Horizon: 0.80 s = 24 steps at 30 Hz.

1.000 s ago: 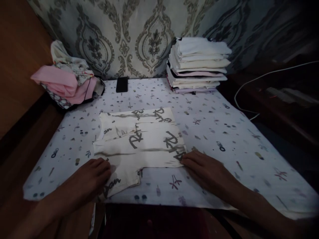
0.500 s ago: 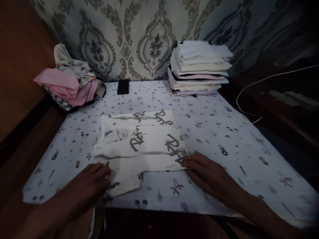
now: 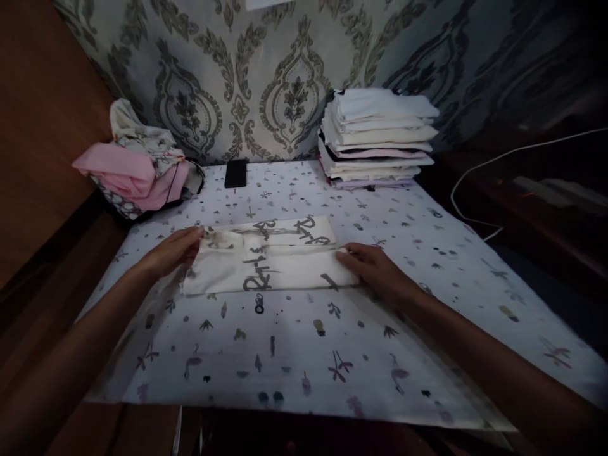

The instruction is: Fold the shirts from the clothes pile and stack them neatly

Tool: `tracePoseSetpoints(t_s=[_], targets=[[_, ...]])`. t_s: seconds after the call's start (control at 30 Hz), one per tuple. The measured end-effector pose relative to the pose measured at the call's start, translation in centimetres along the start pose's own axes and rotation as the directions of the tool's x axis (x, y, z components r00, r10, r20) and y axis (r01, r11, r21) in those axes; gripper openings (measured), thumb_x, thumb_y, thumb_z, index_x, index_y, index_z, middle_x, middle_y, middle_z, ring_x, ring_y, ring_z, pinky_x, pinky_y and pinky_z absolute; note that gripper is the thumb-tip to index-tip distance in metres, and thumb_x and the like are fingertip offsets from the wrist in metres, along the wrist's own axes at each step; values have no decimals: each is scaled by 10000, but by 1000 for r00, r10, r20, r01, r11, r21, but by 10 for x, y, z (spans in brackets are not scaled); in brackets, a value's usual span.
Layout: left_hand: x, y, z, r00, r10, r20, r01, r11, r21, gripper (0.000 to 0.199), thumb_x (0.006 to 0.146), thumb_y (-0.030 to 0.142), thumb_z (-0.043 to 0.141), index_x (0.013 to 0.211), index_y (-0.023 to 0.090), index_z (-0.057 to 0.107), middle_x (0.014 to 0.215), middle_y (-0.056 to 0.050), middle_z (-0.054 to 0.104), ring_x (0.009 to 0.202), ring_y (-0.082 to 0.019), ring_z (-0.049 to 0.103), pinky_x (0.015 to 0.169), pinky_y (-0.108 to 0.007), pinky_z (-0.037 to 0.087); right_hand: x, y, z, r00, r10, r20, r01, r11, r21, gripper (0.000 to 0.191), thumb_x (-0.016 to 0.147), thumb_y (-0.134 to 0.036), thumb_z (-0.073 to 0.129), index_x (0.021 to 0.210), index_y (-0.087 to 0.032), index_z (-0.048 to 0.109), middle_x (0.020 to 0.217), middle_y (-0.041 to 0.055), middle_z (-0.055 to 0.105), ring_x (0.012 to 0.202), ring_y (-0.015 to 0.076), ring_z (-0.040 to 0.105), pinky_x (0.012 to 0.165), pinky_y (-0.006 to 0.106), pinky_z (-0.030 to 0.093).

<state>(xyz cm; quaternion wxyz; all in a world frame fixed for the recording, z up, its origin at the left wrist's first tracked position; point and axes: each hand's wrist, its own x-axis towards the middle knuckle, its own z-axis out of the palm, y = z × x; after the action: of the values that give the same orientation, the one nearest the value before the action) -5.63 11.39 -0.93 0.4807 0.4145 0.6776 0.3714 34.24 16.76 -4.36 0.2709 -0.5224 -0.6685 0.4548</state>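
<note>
Both hands were at opposite ends of the white garment (image 3: 285,266), which lay flat between them as a long, doubled strip of thin, soft cloth. With my right hand (image 3: 380,269) I gripped its right end, thumb over the top. The fingers of my left hand (image 3: 175,250) bent at its far left corner; whether they pinched the cloth or only touched it, I could not tell. Dark, brushy lettering ran across the fabric, a lengthwise fold edge crossed its middle, and small creases puckered the left end.

Under it spread a smooth white table cover (image 3: 285,354) printed with little sprigs, ovals and rings. Beyond my left hand slumped a loose, rumpled heap of clothes (image 3: 128,164), plain pink cloth bunched with patterned pieces. Beyond and between my hands lay a flat black rectangular phone (image 3: 235,173). Past my right hand rose a squared stack of folded clothes (image 3: 380,133), mostly white and cream layers. Behind everything stood the wall (image 3: 190,50), covered in scrolling leaf medallions.
</note>
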Motion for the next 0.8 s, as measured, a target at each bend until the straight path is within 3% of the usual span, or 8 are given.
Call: tracePoseSetpoints(t_s=[0.07,0.13,0.3,0.4,0.57,0.8], targets=[[9,-10,4,997,-77,2,77,993,-88,454,736,578,738,919,173,646,774,-38,658,638,-140,590,520,-226,464,5,2,3,998,51,33,-51,998,20,374,861,-575,612,743,-223,657,651,30,584,550,165,507,441,284,374],[8,-17,4,998,-67,11,68,990,-126,478,694,537,793,959,162,659,786,-32,648,641,-124,579,517,-210,451,6,4,3,995,91,45,-92,995,35,371,833,-579,637,758,-217,672,662,34,595,553,159,500,445,281,364],[-6,-26,-1,997,-78,-15,77,996,-33,566,569,468,871,986,158,645,591,74,461,444,-64,384,388,-193,255,2,10,0,984,171,56,-174,983,54,395,691,-570,759,795,-197,678,612,5,570,522,142,464,462,275,334],[-10,-32,4,995,-77,-63,78,997,19,555,560,480,854,957,163,630,560,90,430,407,-56,330,384,-208,206,-2,11,2,989,137,45,-138,990,16,411,695,-592,733,746,-195,636,602,-12,530,539,141,447,496,277,318],[-18,-39,17,986,13,-166,-10,1000,20,545,503,490,829,882,172,599,554,95,438,460,-66,363,436,-204,217,-14,3,10,998,15,-61,-18,998,-59,401,800,-595,600,701,-206,585,606,-8,507,567,155,446,528,284,322],[-26,-45,10,989,3,-150,6,999,54,534,603,561,757,950,180,616,603,63,513,482,-82,376,438,-213,224,-15,5,15,994,-44,-98,23,976,-215,374,834,-568,538,717,-216,585,595,-5,513,571,171,458,540,289,335]])
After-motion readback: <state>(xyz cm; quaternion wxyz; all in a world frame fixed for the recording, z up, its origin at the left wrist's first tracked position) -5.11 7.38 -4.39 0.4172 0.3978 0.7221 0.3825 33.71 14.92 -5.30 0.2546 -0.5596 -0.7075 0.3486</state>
